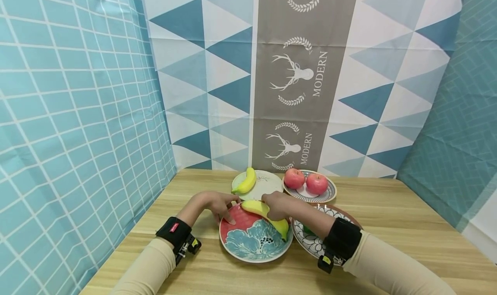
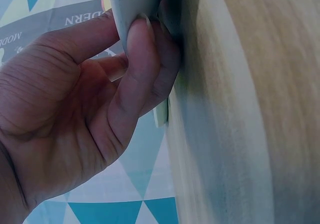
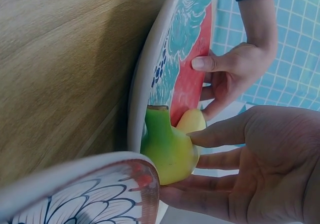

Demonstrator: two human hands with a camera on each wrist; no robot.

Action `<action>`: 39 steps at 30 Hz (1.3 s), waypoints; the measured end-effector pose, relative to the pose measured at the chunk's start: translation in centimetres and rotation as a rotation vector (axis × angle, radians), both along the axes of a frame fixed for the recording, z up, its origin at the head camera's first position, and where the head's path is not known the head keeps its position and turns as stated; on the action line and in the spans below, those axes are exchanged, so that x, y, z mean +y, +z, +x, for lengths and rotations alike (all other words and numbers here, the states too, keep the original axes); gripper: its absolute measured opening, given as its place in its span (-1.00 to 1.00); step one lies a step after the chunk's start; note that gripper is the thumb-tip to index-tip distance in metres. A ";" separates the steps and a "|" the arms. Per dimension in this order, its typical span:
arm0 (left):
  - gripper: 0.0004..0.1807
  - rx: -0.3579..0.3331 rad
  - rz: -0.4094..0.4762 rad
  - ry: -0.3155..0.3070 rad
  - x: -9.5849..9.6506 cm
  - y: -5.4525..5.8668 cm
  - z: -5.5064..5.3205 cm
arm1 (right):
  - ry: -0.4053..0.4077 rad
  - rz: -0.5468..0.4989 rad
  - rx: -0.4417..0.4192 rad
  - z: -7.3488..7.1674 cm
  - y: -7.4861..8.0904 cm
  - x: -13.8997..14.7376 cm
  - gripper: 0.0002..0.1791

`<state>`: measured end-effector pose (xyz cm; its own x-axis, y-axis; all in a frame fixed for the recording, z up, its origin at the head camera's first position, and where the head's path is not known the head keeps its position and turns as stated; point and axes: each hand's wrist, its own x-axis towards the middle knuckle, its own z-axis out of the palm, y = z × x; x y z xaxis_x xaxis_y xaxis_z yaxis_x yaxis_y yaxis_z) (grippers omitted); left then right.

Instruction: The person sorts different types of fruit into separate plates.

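A red plate with a blue flower design [image 1: 248, 243] lies on the table in front of the person. At its left rim the left hand [image 1: 221, 205] grips the edge; in the left wrist view the thumb is on the upper side and curled fingers sit under the plate's pale underside [image 2: 137, 1]. The right hand [image 1: 277, 205] holds a yellow banana [image 1: 279, 227] over the right part of this plate. In the right wrist view the banana's green stem end [image 3: 159, 124] points toward the plate, with thumb and fingers on opposite sides of the fruit.
Behind, a second banana [image 1: 248, 182] lies on a white plate [image 1: 269, 186]. Two red apples [image 1: 305, 181] sit on a pattern-rimmed plate [image 1: 331, 191]. Under the right forearm, a large floral plate [image 1: 310, 242] holds something green, mostly hidden. A patterned curtain [image 1: 229, 92] hangs behind the table.
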<state>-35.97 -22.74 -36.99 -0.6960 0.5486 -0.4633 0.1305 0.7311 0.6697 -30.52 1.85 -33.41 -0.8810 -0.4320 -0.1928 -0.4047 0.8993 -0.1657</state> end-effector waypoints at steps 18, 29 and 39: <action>-0.42 0.016 -0.017 0.021 0.2 -0.2 0.1 | 0.017 -0.117 0.213 -1.9 1.7 0.3 -0.35; -0.40 0.011 -0.017 0.023 0.2 -0.4 0.3 | -0.039 -0.309 0.389 -4.5 2.0 -0.6 -0.44; -0.39 0.019 -0.014 0.031 0.3 0.2 0.5 | -0.130 -0.364 0.302 -6.9 2.3 -2.1 -0.29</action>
